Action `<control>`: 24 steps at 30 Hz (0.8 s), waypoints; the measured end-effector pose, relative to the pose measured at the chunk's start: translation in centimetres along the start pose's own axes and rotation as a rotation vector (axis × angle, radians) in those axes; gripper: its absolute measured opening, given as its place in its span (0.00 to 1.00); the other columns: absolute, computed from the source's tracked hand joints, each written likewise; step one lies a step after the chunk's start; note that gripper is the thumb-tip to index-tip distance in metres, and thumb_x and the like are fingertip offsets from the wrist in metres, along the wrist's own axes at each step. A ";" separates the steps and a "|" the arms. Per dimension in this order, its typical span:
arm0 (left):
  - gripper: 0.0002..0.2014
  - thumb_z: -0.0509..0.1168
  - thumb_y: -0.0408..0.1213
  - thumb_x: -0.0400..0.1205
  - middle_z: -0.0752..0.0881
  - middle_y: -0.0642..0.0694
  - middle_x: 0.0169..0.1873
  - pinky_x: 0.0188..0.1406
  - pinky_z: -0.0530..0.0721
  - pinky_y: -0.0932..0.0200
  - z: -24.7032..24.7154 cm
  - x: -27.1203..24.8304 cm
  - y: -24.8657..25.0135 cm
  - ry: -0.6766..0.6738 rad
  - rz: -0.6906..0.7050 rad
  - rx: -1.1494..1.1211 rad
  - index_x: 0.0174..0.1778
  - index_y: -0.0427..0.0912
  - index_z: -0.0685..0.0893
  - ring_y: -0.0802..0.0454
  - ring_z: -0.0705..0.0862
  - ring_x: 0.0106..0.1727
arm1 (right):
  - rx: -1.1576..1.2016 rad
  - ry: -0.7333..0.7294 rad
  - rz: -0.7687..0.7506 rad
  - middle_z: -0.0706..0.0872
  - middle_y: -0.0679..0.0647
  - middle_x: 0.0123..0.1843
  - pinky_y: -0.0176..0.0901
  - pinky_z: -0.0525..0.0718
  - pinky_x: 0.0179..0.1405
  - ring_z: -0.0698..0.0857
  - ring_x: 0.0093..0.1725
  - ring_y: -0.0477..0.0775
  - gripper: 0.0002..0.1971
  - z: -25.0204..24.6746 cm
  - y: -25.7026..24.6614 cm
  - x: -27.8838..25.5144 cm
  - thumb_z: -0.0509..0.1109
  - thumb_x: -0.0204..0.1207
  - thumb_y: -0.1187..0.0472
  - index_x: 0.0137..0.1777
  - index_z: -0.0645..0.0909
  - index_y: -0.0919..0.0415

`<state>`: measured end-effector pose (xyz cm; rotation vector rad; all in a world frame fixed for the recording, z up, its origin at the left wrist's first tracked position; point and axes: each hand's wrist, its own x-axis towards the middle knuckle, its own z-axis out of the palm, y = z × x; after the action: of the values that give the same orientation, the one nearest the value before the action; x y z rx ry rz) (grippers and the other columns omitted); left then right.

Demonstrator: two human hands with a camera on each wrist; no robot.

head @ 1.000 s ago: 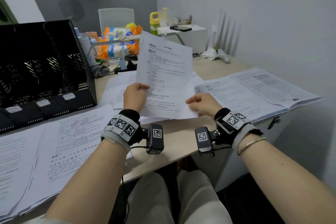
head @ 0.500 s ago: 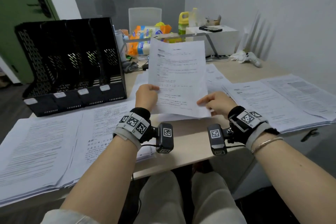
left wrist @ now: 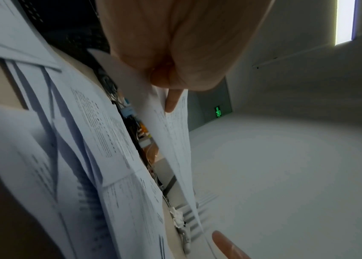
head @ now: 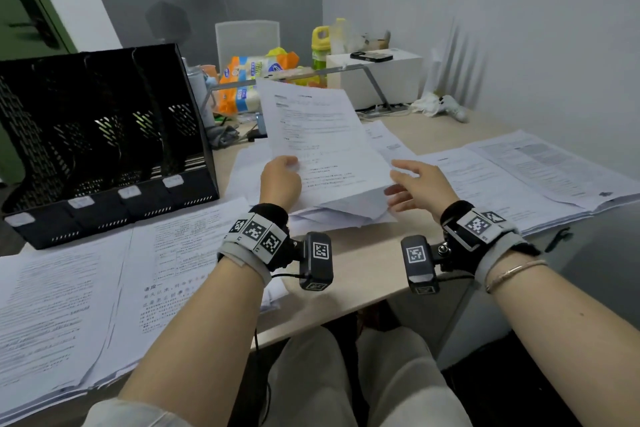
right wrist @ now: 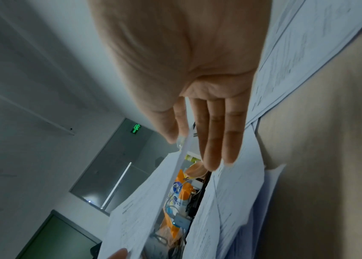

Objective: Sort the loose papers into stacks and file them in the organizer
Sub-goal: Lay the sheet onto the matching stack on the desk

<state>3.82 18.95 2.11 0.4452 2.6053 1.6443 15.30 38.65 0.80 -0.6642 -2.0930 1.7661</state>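
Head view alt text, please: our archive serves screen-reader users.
A person's left hand pinches a white printed sheet raised over a loose paper pile on a beige desk, the right hand open at its edge. A black mesh file organizer stands left, paper stacks around it.

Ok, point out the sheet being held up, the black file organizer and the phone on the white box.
held sheet (head: 322, 135), head view, middle of the printed face.
black file organizer (head: 104, 135), head view, inner dividers.
phone (head: 371, 56), head view, dark top face, lying flat on the box.
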 end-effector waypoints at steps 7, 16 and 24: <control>0.22 0.53 0.21 0.81 0.76 0.40 0.71 0.70 0.70 0.59 5.2 0.8 2.3 -0.081 0.079 -0.061 0.71 0.36 0.75 0.45 0.73 0.73 | -0.100 -0.180 0.011 0.87 0.61 0.48 0.52 0.88 0.48 0.88 0.43 0.58 0.20 -2.1 0.4 -0.8 0.65 0.82 0.59 0.73 0.73 0.58; 0.26 0.48 0.20 0.78 0.72 0.40 0.71 0.69 0.75 0.54 12.3 -1.1 7.0 -0.274 0.158 -0.131 0.70 0.37 0.74 0.45 0.73 0.71 | -0.058 0.160 -0.081 0.86 0.62 0.57 0.37 0.87 0.44 0.88 0.45 0.53 0.14 -8.2 1.5 -0.8 0.67 0.80 0.68 0.65 0.80 0.69; 0.22 0.56 0.27 0.81 0.73 0.40 0.72 0.73 0.71 0.52 17.0 -3.7 7.8 -0.512 0.202 0.026 0.74 0.34 0.71 0.43 0.74 0.71 | -0.113 0.500 -0.072 0.80 0.50 0.42 0.45 0.90 0.43 0.88 0.31 0.52 0.13 -14.2 2.8 -1.2 0.67 0.76 0.72 0.59 0.84 0.64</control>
<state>12.08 36.11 1.09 1.0082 2.2555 1.3137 24.15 50.21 0.76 -0.9359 -1.8467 1.2809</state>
